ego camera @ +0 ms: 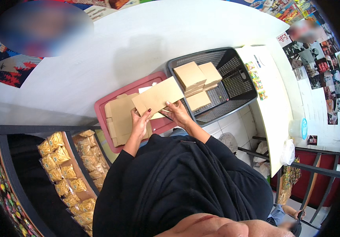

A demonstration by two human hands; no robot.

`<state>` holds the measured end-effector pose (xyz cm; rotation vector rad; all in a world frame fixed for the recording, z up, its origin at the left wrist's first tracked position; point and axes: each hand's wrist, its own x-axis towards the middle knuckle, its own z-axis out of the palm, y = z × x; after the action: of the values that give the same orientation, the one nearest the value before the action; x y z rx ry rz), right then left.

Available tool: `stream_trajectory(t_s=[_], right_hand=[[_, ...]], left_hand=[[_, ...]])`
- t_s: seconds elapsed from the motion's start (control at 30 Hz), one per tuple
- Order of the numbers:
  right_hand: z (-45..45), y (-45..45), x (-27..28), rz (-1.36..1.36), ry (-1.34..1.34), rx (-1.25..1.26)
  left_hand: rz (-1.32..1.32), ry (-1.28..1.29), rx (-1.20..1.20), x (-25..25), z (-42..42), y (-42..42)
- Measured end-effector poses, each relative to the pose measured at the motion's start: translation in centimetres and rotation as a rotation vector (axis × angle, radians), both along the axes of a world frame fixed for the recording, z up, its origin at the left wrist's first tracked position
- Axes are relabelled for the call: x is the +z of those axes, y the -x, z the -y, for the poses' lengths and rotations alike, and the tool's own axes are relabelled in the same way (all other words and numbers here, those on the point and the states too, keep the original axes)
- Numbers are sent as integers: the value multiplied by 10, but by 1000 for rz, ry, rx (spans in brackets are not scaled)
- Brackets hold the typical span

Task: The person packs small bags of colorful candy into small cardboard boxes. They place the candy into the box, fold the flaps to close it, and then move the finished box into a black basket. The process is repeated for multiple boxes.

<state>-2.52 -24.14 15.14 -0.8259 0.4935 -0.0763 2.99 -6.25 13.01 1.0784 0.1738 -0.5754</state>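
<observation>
Both hands hold a folded cardboard box above a red plastic lid. My left hand grips its near left corner, thumb on top. My right hand pinches its near right edge, thumb on top and other fingers partly below. Flat unfolded cardboard lies on the red lid, left of the held box. To the right, a black plastic basket holds several closed cardboard boxes, some stacked. What lies beneath the held box is mostly hidden.
A pale table on the right bears small colourful packets, a pen and a lidded tub. Racks of bagged snacks stand at left. A white wall rises behind the basket. Another person is at the lower right.
</observation>
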Motion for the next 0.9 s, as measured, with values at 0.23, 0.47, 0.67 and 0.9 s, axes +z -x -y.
stream_trajectory(t_s=[0.23, 0.47, 0.67, 0.9], right_hand=[[100, 45, 5, -28, 110, -121], [238, 94, -67, -274, 278, -316], [284, 83, -169, -600, 277, -134], [292, 40, -251, -816, 115, 8]], left_hand=[[141, 12, -224, 13, 85, 28], [67, -145, -179, -9, 90, 40], [16, -159, -24, -12, 90, 65], [-11, -239, 118, -29, 75, 109]])
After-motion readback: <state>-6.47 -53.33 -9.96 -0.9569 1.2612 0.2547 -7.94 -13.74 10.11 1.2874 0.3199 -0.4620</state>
